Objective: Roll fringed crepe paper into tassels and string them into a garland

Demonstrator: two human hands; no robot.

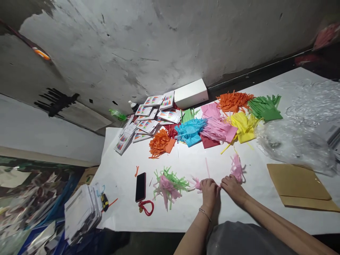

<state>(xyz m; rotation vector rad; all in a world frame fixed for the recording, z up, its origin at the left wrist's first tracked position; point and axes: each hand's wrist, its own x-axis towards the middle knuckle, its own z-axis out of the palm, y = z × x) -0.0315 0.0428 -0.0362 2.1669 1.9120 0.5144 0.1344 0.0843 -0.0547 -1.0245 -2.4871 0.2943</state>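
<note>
My left hand (208, 191), with a bracelet at the wrist, is closed over the twisted middle of a pink tissue-paper tassel (237, 168). Its fringed strips fan out on both sides of my hands. Close to its right, my right hand (232, 188) pinches the same tassel, whose middle is mostly hidden by my fingers. A loose pink strip (207, 168) lies just beyond my left hand. Further left rests a small heap of green and pink tassels (170, 186).
Fringed paper bundles, including a blue one (190, 131), a yellow one (243, 127) and an orange one (160, 143), line the back. Packets (147, 126) and a white box (191, 94) stand behind. A phone (140, 187), brown envelope (302, 186) and clear plastic bags (294, 141) flank my hands.
</note>
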